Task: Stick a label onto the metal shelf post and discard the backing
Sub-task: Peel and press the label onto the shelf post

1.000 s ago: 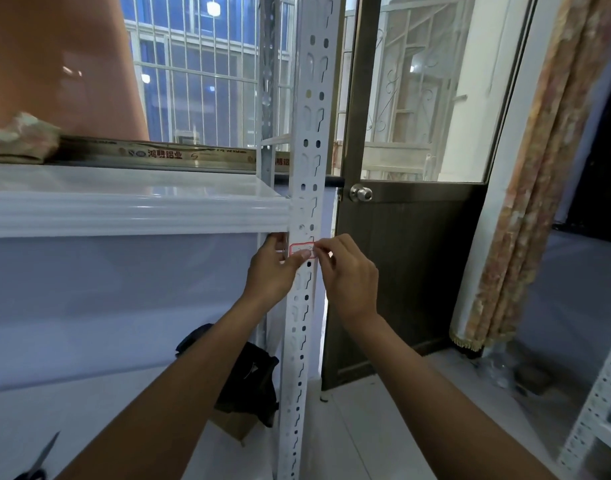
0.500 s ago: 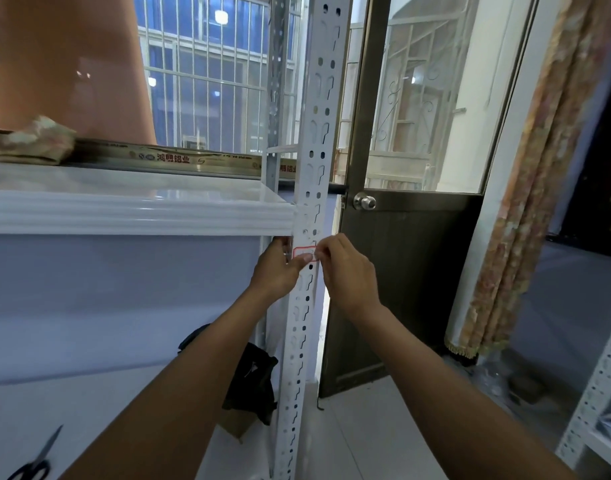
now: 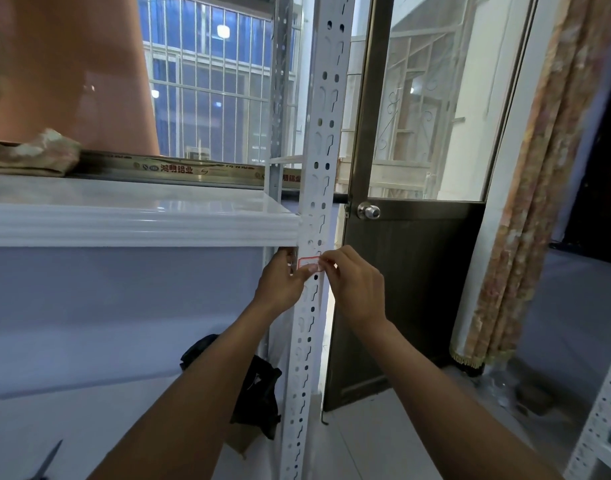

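Observation:
A white perforated metal shelf post point(image 3: 314, 188) runs top to bottom through the middle of the view. A small white label with a red border point(image 3: 307, 263) lies flat on the post's face just below the white shelf board point(image 3: 141, 223). My left hand point(image 3: 283, 284) wraps the post's left edge, its thumb pressing the label's lower left. My right hand point(image 3: 354, 284) pinches the label's right edge with fingertip and thumb. No backing paper is visible.
A dark door point(image 3: 411, 278) with a round knob point(image 3: 369, 212) stands just right of the post. A patterned curtain point(image 3: 525, 216) hangs further right. A black bag point(image 3: 259, 393) sits on the lower shelf behind my left forearm. Scissor tips point(image 3: 49, 460) show at bottom left.
Both hands stay on the label at the post; the view has shifted slightly left and the fingers have pressed in closer on the label.

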